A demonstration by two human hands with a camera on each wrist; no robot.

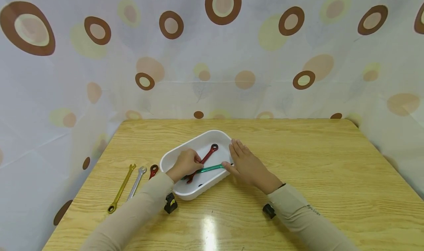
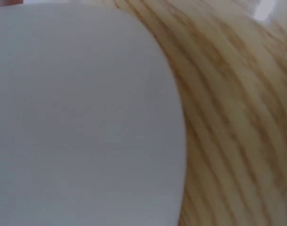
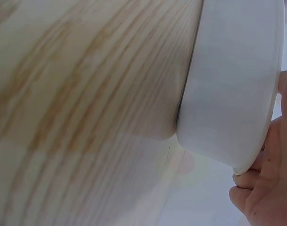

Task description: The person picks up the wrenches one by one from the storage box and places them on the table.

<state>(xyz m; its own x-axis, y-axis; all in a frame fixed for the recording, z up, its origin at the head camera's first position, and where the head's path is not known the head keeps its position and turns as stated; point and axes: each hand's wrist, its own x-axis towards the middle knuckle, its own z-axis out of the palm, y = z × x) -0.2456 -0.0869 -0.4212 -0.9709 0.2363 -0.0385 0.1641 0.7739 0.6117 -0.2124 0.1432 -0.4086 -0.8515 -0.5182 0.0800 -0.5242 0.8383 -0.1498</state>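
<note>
A white tray (image 1: 185, 196) sits on the wooden table, and its smooth outer wall fills much of both wrist views. Inside it a red wrench (image 1: 208, 155) crosses a green wrench (image 1: 212, 168). My left hand (image 1: 186, 164) reaches into the tray and pinches the red wrench at mid-shaft, where the two cross; the fingertips cover that spot. Against the right end of the tray rests my right hand (image 1: 250, 166), fingers extended along the rim and thumb over the inner side. In the right wrist view the right hand's fingers (image 3: 247, 180) touch the rim.
Left of the tray a gold wrench (image 1: 122, 189) and a silver wrench (image 1: 136, 183) lie on the table (image 1: 314, 151). Another red wrench (image 1: 154, 170) lies beside them, partly hidden by the left sleeve (image 1: 145, 195). A patterned curtain (image 1: 245, 100) hangs behind the table.
</note>
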